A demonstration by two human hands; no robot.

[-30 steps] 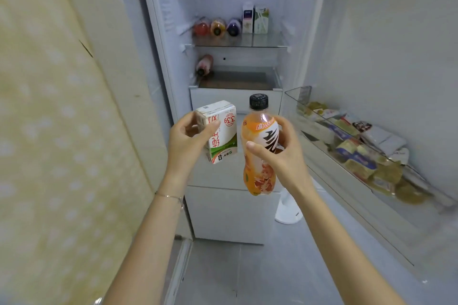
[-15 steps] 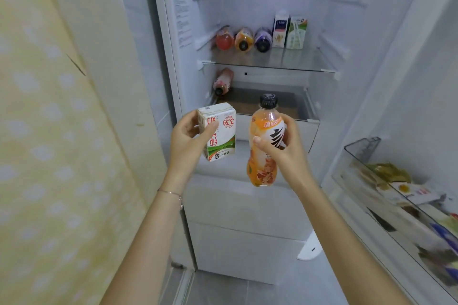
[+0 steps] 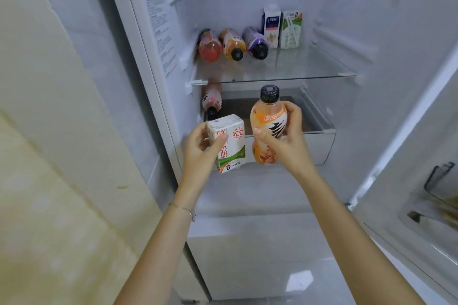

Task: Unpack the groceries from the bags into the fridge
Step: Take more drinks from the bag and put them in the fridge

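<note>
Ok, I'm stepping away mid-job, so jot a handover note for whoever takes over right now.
Hands: left hand grips a milk carton; right hand grips an upright orange bottle, both held before the open fridge.
Done: three bottles lie on the glass shelf, two cartons stand beside them, a pink bottle lies below.
Left: put away the carton and bottle; the bags are out of view.

Before the open fridge (image 3: pixel 347 20), the left hand (image 3: pixel 199 150) grips a small milk carton (image 3: pixel 231 147) and the right hand (image 3: pixel 287 146) grips an upright orange drink bottle (image 3: pixel 269 121), while on the glass shelf (image 3: pixel 309 64) three bottles (image 3: pixel 233 44) lie side by side near the left edge, caps toward the front, and two cartons (image 3: pixel 271 27) stand along the back edge.
</note>
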